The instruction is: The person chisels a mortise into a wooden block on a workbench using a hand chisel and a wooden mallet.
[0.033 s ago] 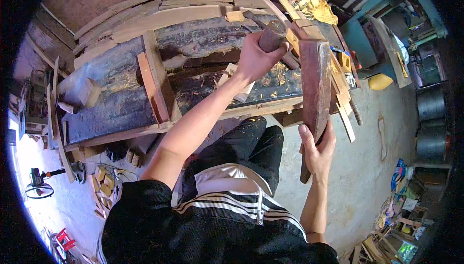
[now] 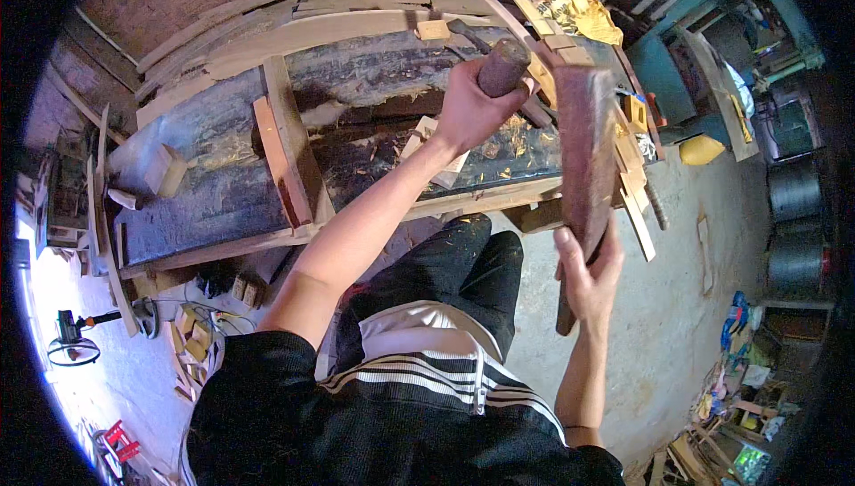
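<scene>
Over the bench, my left hand [image 2: 481,103] is closed round a thick, round wooden chisel handle [image 2: 505,63]. Its top end sticks up out of the fist, and the hand hides the blade. My right hand [image 2: 590,277] grips a heavy brown wooden mallet [image 2: 585,148] by its narrow lower end. The broad, squared part of the mallet rises to the right of my left hand, apart from the chisel handle. A pale piece of wood [image 2: 452,163] among chips lies beneath my left wrist. Behind the fist a dark flat tool [image 2: 468,36] rests on the bench.
The long dark workbench [image 2: 214,192] carries a crosswise board [image 2: 283,166] and a small wood block [image 2: 166,171]. Planks line the brick wall behind. Wood strips [image 2: 634,210] overhang the bench's right end, near a yellow bag [image 2: 570,10]. A fan [image 2: 73,344] stands at lower left.
The mallet has shifted slightly to the right and looks more blurred, and my right hand has moved with it. My left hand and the chisel handle have stayed in place.
</scene>
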The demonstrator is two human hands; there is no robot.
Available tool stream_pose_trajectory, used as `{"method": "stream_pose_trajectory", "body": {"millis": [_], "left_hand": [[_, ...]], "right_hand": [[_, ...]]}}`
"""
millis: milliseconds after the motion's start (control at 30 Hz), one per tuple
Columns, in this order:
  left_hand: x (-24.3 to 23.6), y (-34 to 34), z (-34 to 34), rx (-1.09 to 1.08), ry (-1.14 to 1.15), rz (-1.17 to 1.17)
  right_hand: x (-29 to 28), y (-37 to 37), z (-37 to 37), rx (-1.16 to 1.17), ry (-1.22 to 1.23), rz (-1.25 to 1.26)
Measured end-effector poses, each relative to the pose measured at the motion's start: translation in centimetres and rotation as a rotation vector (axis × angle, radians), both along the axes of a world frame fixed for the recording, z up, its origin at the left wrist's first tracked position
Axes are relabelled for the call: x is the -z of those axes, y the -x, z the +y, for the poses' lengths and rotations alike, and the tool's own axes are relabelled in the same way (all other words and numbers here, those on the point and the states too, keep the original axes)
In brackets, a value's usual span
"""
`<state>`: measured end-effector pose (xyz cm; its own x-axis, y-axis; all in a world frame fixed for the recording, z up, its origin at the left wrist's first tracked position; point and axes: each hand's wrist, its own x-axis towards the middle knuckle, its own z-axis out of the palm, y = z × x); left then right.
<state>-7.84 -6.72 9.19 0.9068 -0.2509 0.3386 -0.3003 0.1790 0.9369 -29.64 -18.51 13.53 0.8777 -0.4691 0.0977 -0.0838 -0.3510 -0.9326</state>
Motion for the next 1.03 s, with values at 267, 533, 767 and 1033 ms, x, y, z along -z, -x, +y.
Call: {"method": "stream_pose_trajectory", "body": {"millis": [267, 533, 767, 1033], "left_hand": [[1.2, 3.3, -2.4, 0.058, 0.011, -0.158], [0.9, 4.7, -2.2, 0.064, -0.283, -0.266], [1.8, 4.4, -1.5, 0.038, -0.145, -0.236], [1.2, -0.3, 3.6, -0.262, 0.296, 0.09]], "right_hand": [[-5.3, -2.9, -0.7, -0.034, 0.062, -0.451], [-5.0, -1.5, -1.2, -0.06, 0.151, -0.21], [-3.4, -1.8, -0.6, -0.099, 0.327, 0.043], [-1.4, 0.3, -0.4, 0.004, -0.034, 0.09]]}}
